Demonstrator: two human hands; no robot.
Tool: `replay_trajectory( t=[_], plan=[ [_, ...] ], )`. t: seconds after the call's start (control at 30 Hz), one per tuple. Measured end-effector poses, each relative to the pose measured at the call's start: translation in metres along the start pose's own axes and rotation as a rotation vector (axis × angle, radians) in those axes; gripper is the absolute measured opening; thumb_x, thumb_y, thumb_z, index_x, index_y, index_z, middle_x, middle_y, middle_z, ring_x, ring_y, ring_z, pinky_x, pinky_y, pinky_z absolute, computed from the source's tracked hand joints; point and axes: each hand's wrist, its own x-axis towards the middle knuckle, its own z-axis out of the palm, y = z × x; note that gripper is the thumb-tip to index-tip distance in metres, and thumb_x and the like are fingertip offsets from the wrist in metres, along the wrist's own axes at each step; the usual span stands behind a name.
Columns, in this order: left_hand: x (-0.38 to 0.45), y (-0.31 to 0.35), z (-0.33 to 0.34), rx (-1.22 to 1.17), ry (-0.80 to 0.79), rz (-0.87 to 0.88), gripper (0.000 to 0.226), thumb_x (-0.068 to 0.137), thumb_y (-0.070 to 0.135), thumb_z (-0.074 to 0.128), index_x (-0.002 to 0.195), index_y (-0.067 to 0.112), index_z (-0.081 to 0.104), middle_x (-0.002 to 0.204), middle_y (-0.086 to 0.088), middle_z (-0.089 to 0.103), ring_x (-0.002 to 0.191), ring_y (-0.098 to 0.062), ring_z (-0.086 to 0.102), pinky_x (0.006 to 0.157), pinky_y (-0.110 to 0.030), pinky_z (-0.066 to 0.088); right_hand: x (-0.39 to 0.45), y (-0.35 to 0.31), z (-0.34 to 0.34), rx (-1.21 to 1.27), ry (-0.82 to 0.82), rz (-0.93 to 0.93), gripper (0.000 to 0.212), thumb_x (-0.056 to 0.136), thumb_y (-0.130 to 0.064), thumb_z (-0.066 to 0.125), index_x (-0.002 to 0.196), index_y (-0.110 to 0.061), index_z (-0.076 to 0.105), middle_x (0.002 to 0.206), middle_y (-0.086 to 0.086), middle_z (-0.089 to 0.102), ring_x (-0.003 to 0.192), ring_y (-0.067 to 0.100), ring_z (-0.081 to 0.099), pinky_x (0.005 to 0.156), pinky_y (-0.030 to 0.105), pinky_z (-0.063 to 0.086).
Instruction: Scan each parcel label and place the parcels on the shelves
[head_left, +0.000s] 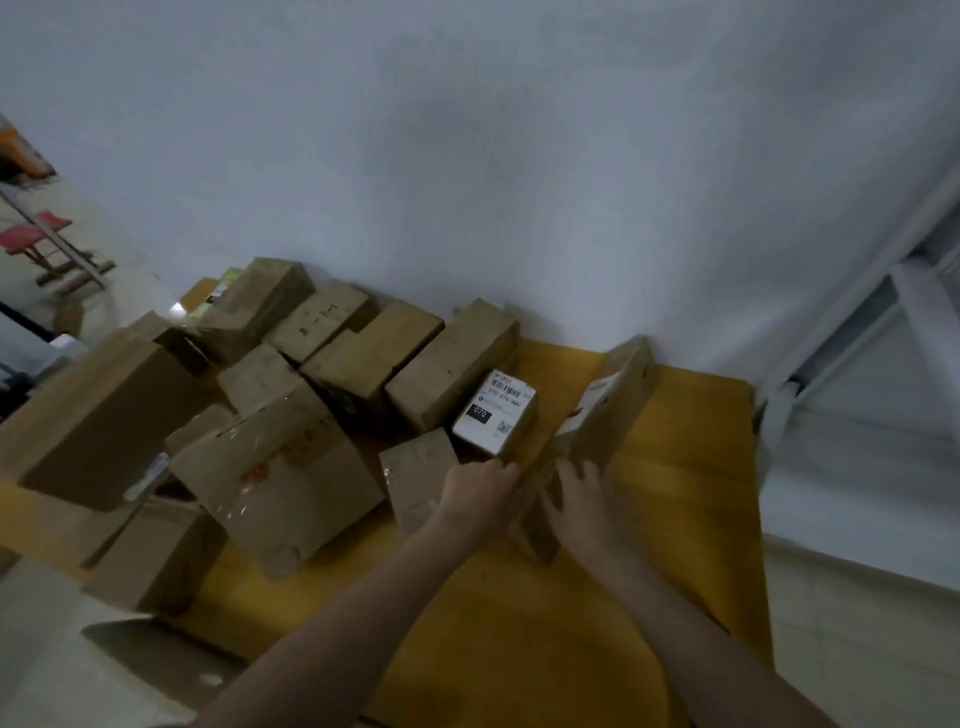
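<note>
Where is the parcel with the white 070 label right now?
The white-labelled parcel lies on the yellow table, centre of the head view, beside the long box that both hands hold.

Yellow table (675, 519) against the wall; cardboard parcels (280, 467) crowded over its left half
</note>
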Motion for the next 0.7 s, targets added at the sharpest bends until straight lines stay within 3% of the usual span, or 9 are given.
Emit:
replay_trajectory(
  t=[0.17, 0.33, 0.47, 0.6, 0.7],
  plan=[
    [0.04, -0.001, 0.023, -0.048, -0.094, 0.009, 0.025, 0.099, 0.036, 0.045, 0.105, 0.014, 0.055, 0.1, -0.004, 0.062, 0.082, -0.022, 0.063, 0.065, -0.033, 0.047, 0.037, 0.007, 0.025, 0.184, -0.074, 0.16, 0.068, 0.093, -0.046, 0.051, 0.146, -0.015, 0.022, 0.146, 0.016, 0.029, 0.128, 0.032, 0.039, 0.097, 0.036, 0.043],
    [0.063, 0.0, 0.042, -0.074, -0.148, 0.028, 0.02, 0.098, 0.03, 0.048, 0.11, 0.015, 0.054, 0.104, -0.005, 0.061, 0.087, -0.024, 0.063, 0.072, -0.037, 0.053, 0.055, 0.018, 0.054, 0.572, -0.162, 0.465, 0.096, 0.086, -0.046, 0.064, 0.151, -0.011, 0.003, 0.149, 0.023, 0.022, 0.132, 0.039, 0.034, 0.105, 0.046, 0.04],
    [0.073, 0.001, 0.049, -0.084, -0.104, 0.087, 0.026, 0.103, 0.031, 0.039, 0.113, 0.015, 0.056, 0.101, -0.004, 0.061, 0.086, -0.022, 0.062, 0.07, -0.035, 0.053, 0.055, 0.027, 0.062, 0.687, -0.172, 0.541, 0.095, 0.084, -0.045, 0.066, 0.152, -0.019, 0.004, 0.143, 0.022, 0.031, 0.126, 0.039, 0.041, 0.102, 0.049, 0.042],
    [0.083, 0.002, 0.055, -0.117, -0.093, 0.105, 0.036, 0.104, 0.04, 0.034, 0.124, 0.019, 0.054, 0.103, -0.002, 0.063, 0.087, -0.019, 0.064, 0.07, -0.031, 0.051, 0.05, 0.04, 0.062, 0.802, -0.159, 0.531, 0.098, 0.072, -0.054, 0.061, 0.151, -0.03, 0.008, 0.149, 0.011, 0.033, 0.133, 0.032, 0.038, 0.106, 0.052, 0.038],
    [0.087, 0.006, 0.055, -0.106, -0.106, 0.1, 0.039, 0.103, 0.044, 0.033, 0.121, 0.017, 0.054, 0.103, -0.003, 0.064, 0.089, -0.02, 0.064, 0.07, -0.03, 0.048, 0.037, 0.044, 0.05, 0.915, -0.124, 0.454, 0.079, 0.088, -0.026, 0.061, 0.153, -0.023, 0.016, 0.147, 0.0, 0.038, 0.133, 0.02, 0.039, 0.108, 0.043, 0.04]
  ],
)
